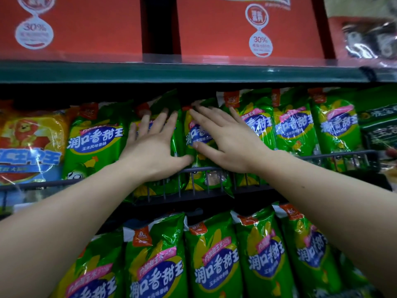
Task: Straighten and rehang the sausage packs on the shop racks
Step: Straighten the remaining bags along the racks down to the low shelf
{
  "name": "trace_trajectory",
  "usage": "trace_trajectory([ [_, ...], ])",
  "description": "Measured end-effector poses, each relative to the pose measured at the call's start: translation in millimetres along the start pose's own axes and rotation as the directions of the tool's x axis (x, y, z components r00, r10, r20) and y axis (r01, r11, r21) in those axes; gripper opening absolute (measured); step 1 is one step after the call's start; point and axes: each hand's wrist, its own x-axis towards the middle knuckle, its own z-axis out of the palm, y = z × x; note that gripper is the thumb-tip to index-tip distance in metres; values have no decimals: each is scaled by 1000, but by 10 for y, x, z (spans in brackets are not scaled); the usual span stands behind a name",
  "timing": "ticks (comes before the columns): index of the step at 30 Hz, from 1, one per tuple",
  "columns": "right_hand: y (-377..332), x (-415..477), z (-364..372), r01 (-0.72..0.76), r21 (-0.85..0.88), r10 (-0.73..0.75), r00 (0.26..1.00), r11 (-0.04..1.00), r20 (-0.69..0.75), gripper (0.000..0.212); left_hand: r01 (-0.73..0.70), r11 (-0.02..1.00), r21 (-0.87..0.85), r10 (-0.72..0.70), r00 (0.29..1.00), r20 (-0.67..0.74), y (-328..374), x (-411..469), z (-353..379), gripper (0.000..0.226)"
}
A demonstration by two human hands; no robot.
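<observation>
Green sausage packs stand in a row behind a dark wire rack rail [333, 157]. My left hand [153, 145] lies flat with straight, spread fingers on one green pack [176, 134] in the middle of the row. My right hand [223, 138] presses flat on the neighbouring green pack [194, 134], fingertips reaching its top edge. Both packs lean a little. More green packs [294, 127] stand upright to the right, and one [96, 140] to the left.
A yellow and blue pack with a lion [30, 143] stands at the far left. A lower row of green packs [210, 263] fills the rack below. Above, a green shelf edge [193, 72] carries red boxes [86, 24]. Dark green packs [378, 125] sit at the right.
</observation>
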Motion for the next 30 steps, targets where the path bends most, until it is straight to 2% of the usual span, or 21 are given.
trace_trajectory([
  [5, 251, -423, -64, -71, -64, 67, 996, 995, -57, 70, -86, 996, -35, 81, 990, -112, 131, -89, -9, 97],
  [11, 607, -646, -178, -227, -69, 224, 974, 971, -43, 76, -159, 985, -69, 149, 981, -124, 434, -53, -65, 96],
  [15, 717, -595, -218, -172, -55, 171, 985, 984, -8, 77, -178, 983, -37, 175, 982, -74, 636, 92, -26, 101],
  [20, 771, -416, -224, -84, -70, 86, 996, 994, 36, 79, -143, 988, 54, 139, 988, 63, 722, 244, 55, 102],
  [26, 856, -327, -115, -86, -80, 96, 986, 993, 139, 78, -113, 985, 129, 105, 992, 65, 732, 230, 93, 99],
  [30, 903, -297, -73, -88, -39, 93, 983, 995, 156, 78, -102, 983, 150, 98, 995, 35, 727, 226, 141, 109],
])
